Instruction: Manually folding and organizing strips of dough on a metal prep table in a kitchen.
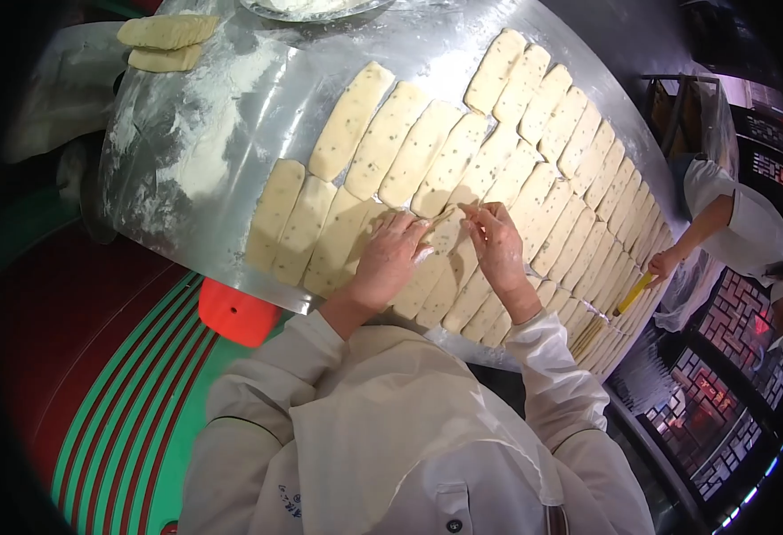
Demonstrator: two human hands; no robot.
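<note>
A pale dough strip [443, 239] flecked with small dark bits lies in the near row, its far end raised and slightly folded. My right hand [497, 237] pinches that far end between thumb and fingertips. At the strip's left edge is my left hand [391, 257], with its index finger and thumb on the dough; the palm hides part of the neighbouring strips. More strips, such as a long dough strip [351, 120] beyond my hands, lie side by side in slanted rows on the metal table [257, 134].
White flour [197, 147] dusts the table's left part. Stacked dough pieces [167, 41] sit at the far left corner, a flour bowl [311, 8] at the far edge. A red plastic object [236, 313] is below the near edge. At right, a co-worker's hand [665, 264] holds a yellow stick [632, 294].
</note>
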